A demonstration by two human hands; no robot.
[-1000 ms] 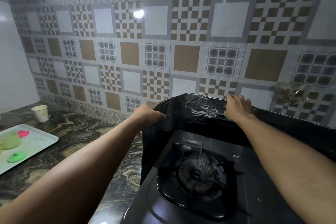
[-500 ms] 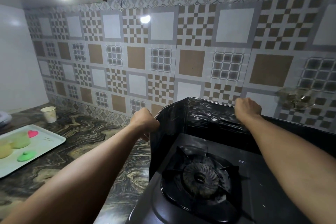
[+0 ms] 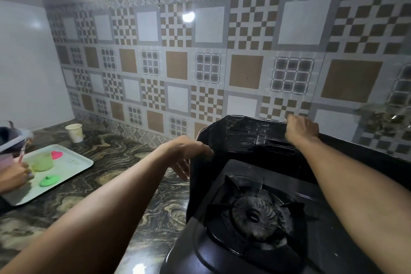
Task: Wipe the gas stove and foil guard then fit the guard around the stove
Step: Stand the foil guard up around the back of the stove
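Note:
The black gas stove [image 3: 333, 240] stands on the counter at the lower right, its round burner [image 3: 255, 218] under a pan support. The dark, glossy foil guard [image 3: 244, 138] stands folded around the stove's back and left side, against the tiled wall. My left hand [image 3: 189, 155] is at the top edge of the guard's left panel. Its fingers lie fairly straight down the panel's outer side. My right hand [image 3: 302, 128] grips the top edge of the back panel, fingers curled over it.
A marbled counter [image 3: 124, 173] stretches to the left. On it lie a white tray [image 3: 71, 164] with a green cup, a pink heart and a green lid, and a paper cup [image 3: 75, 132] by the wall. Another person's hand [image 3: 13, 176] reaches over the tray.
My left hand has loosened from a fist on the guard's left edge to straighter fingers. My right hand keeps its grip. Another person's hand has come into view at the left.

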